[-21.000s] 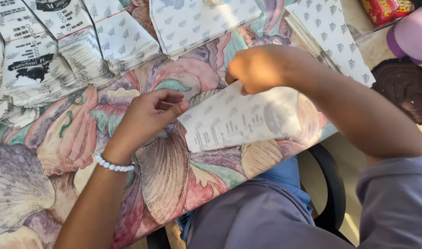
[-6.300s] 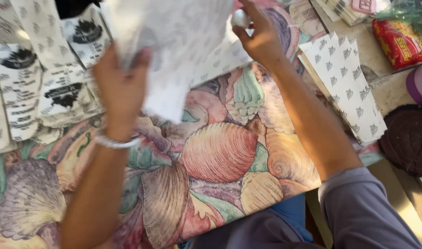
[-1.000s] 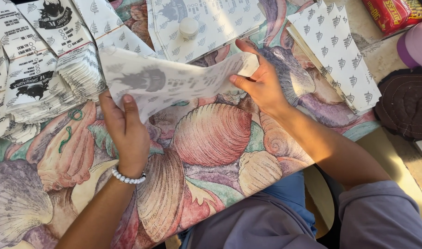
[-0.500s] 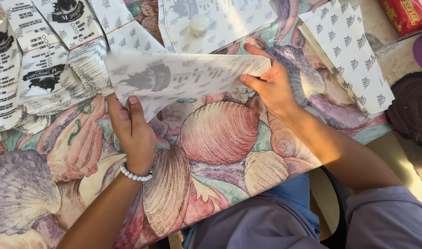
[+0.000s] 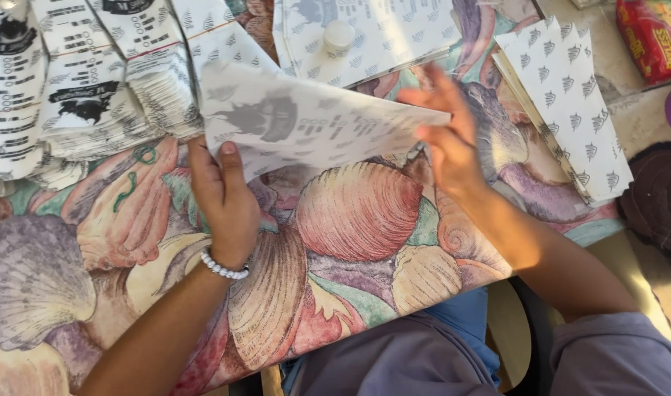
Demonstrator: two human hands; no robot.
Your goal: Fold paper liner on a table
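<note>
head view, looking down on a table covered by a cloth printed with large seashells (image 5: 350, 220). the left hand (image 5: 221, 202) grips the lower left edge of a printed white paper sheet (image 5: 306, 121), thumb on top and fingers beneath, a beaded bracelet (image 5: 221, 265) on its wrist. the right hand (image 5: 449, 143) meets the sheet's right tip with fingers loosely spread and blurred; whether it pinches the paper cannot be told. the sheet is held just above the cloth, tilted, between both hands, its pattern of small marks and a dark emblem showing. behind the left hand lie fanned stacks of folded printed papers (image 5: 71, 95). above the sheet rests a flat pile of sheets (image 5: 379, 37) with a small white round object (image 5: 340, 34) on it. right of the right hand lies a stack of patterned folded sheets (image 5: 570, 95); a red packet (image 5: 651, 37) sits in the far corner.
</note>
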